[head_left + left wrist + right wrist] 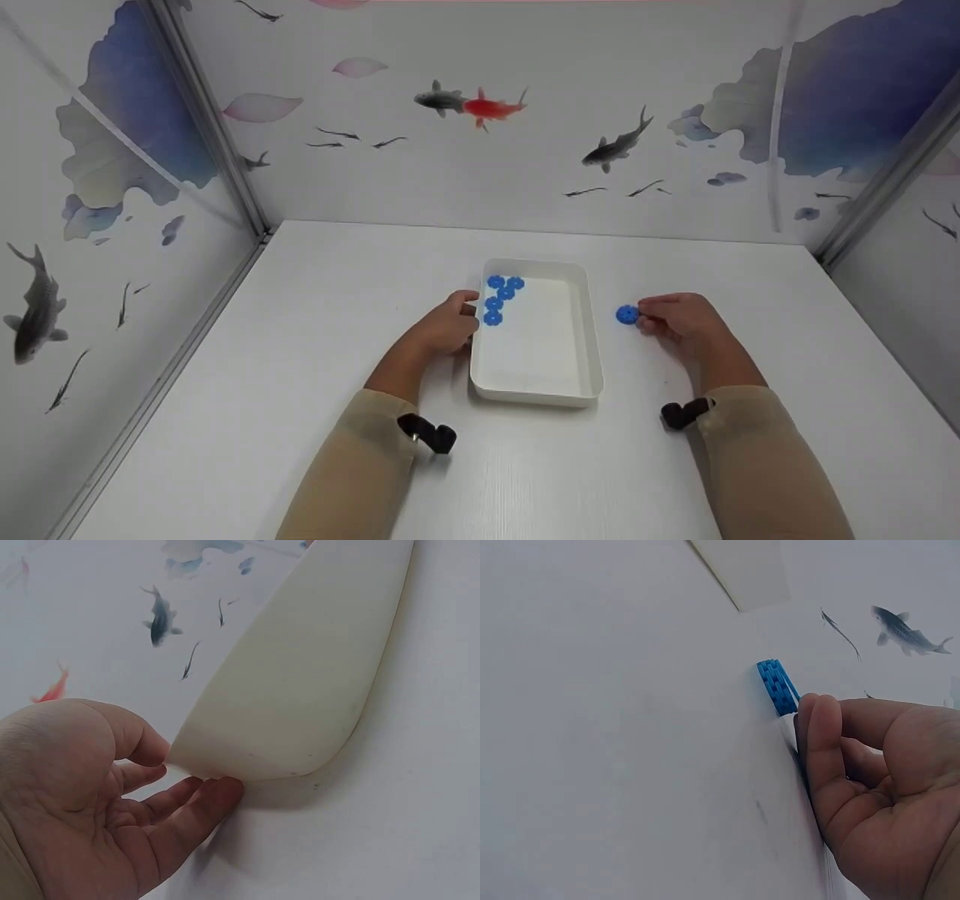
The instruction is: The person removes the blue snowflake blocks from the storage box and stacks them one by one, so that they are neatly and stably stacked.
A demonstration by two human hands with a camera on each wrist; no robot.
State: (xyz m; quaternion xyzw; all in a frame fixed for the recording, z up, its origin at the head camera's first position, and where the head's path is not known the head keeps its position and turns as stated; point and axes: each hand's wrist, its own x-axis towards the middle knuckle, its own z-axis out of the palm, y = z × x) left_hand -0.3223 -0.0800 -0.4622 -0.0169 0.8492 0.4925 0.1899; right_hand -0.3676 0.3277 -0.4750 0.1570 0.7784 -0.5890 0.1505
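Observation:
My left hand [448,327] grips the left wall of a shallow white tray [536,397]. Seen from the left wrist, the thumb is at the tray's [300,682] rim and the fingertips are at its underside. Several small blue pieces with scalloped edges [493,319] lie inside the tray along its left side and upper left corner. To the right of the tray, my right hand [679,319] pinches a round blue notched disc [627,314] by its edge. The right wrist view shows this disc [776,686] nearly edge-on, just past the fingertips.
The tray stands on a white tabletop [300,450]. Behind it rises a white back panel [487,180] printed with fish and leaves, with printed side panels at left and right. Black wrist mounts [427,433] sit over both sleeves.

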